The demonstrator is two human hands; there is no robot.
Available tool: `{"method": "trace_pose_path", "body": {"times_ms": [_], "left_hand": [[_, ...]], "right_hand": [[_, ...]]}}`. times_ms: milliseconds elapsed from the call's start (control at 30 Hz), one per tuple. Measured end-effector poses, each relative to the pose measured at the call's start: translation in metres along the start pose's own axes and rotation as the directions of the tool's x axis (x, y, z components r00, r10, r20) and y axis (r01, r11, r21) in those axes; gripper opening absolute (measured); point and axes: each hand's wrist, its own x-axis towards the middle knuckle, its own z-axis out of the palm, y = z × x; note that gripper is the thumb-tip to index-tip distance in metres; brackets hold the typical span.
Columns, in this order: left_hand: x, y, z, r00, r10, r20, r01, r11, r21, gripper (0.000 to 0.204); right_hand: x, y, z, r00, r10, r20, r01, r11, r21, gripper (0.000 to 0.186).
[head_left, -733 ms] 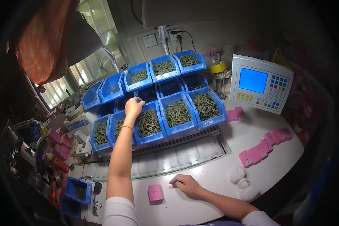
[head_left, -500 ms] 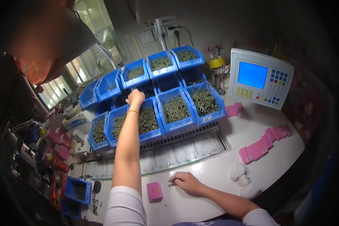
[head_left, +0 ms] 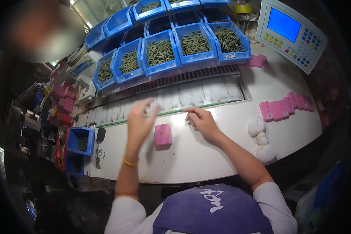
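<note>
My left hand (head_left: 141, 117), blurred by motion, is raised above the white worktop (head_left: 183, 163), just left of and above a pink block (head_left: 163, 133) with a small yellow mark; I cannot make out whether it holds anything. My right hand (head_left: 199, 121) is to the right of that block, near the green-edged glass strip (head_left: 175, 111), index finger forward, other fingers loosely bent and apart, nothing visible in them. Beyond the strip stand blue bins (head_left: 160, 54) in tiers, several filled with greenish curly pieces.
A keypad unit with blue screen (head_left: 288, 33) stands at back right. Pink blocks (head_left: 282, 107) and white cloth bundles (head_left: 257, 138) lie on the right. At left are two blue bins (head_left: 80, 140), a dark oval object (head_left: 100, 134) and cluttered tools. A round lamp hood fills the upper left.
My left hand has come back from the blue bins toward the pink block. My right hand has shifted only slightly. The view has tilted down, showing more of my apron.
</note>
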Motion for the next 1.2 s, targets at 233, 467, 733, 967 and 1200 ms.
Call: {"method": "trace_pose_path", "body": {"times_ms": [233, 467, 733, 967, 1200], "left_hand": [[-0.093, 0.016, 0.05, 0.958, -0.278, 0.063, 0.242, 0.911, 0.334, 0.063], [-0.14, 0.028, 0.06, 0.986, -0.144, 0.082, 0.164, 0.768, -0.62, 0.065], [-0.174, 0.04, 0.059, 0.956, -0.08, 0.281, 0.256, 0.696, -0.671, 0.061], [-0.17, 0.036, 0.058, 0.984, 0.062, 0.167, 0.001, 0.936, -0.353, 0.055], [-0.157, 0.023, 0.054, 0.911, 0.067, 0.407, 0.135, 0.885, -0.446, 0.057]], "right_hand": [[-0.016, 0.01, 0.003, 0.985, -0.171, -0.018, 0.161, 0.955, -0.248, 0.028], [-0.096, 0.007, 0.013, 0.96, -0.231, 0.16, 0.266, 0.93, -0.254, 0.047], [-0.146, -0.008, 0.02, 0.932, -0.33, 0.148, 0.36, 0.805, -0.472, 0.05], [-0.149, 0.001, 0.021, 0.981, -0.179, 0.072, 0.192, 0.945, -0.264, 0.054], [-0.13, -0.012, 0.016, 0.968, 0.212, 0.132, -0.208, 0.977, -0.042, 0.041]]}}
